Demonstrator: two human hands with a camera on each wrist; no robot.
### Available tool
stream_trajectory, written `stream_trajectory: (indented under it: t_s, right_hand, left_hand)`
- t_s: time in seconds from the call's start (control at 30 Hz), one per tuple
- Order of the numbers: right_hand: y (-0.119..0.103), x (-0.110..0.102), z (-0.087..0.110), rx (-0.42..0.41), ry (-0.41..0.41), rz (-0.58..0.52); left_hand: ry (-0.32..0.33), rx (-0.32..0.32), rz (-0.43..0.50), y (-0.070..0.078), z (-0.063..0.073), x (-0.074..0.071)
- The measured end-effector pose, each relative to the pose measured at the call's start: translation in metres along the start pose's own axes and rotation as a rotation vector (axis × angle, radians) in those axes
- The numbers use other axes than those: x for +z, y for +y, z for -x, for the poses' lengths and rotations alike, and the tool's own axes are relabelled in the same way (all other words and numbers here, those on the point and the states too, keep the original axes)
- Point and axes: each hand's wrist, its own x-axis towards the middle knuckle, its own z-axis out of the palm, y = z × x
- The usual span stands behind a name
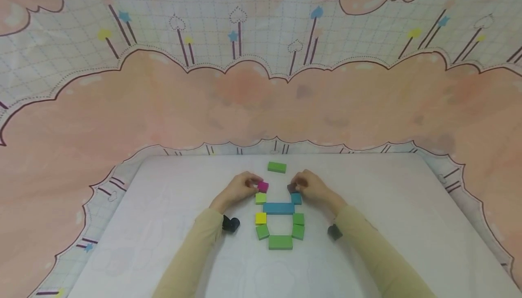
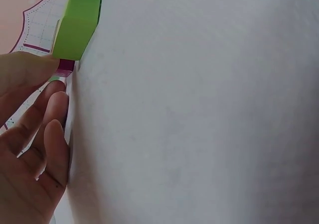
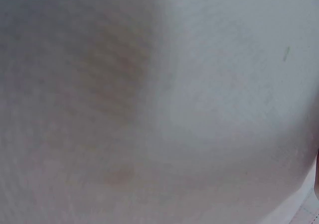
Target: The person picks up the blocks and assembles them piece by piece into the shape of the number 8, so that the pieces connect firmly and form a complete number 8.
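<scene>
My left hand [image 1: 239, 188] pinches a small magenta block [image 1: 263, 187] just beyond a lime block [image 1: 260, 199]. In the left wrist view the thumb [image 2: 30, 69] is at the magenta block [image 2: 65, 67], close to the lime block [image 2: 77, 25]. Opposite, my right hand [image 1: 313, 186] holds a small dark brown block [image 1: 291, 188] by its fingertips, partly hidden by them, right beyond a small blue block [image 1: 296, 199]. A long blue block [image 1: 279, 209] spans between the two sides of the block outline. The right wrist view shows mostly blurred white surface.
Nearer the body, a yellow block [image 1: 261, 218] and several green blocks close the outline, with a longer green block [image 1: 280, 242] at the bottom. Another green block [image 1: 277, 167] lies beyond the hands on the white table [image 1: 367, 261]. A patterned cloth [image 1: 261, 108] rises behind.
</scene>
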Motion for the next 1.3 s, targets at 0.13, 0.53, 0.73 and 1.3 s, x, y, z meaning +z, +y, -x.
stream_trajectory:
  t_s: [0.13, 0.53, 0.73, 1.3]
  right_hand:
    - [-0.0005, 0.0004, 0.0007, -0.002, 0.003, -0.001]
    - [0.0005, 0.0023, 0.0003, 0.006, 0.013, -0.003]
    - [0.0016, 0.0035, -0.0001, 0.016, 0.015, -0.010]
    - [-0.0006, 0.0026, 0.0024, 0.025, 0.009, -0.044]
  left_hand:
    - [-0.005, 0.002, 0.001, -0.0011, -0.0003, -0.0002]
    - [-0.015, 0.005, 0.006, -0.0025, 0.0018, -0.0004]
    - [-0.020, 0.005, 0.015, -0.0026, 0.0033, -0.0011]
    - [-0.006, -0.045, 0.053, -0.0071, 0.0015, 0.0011]
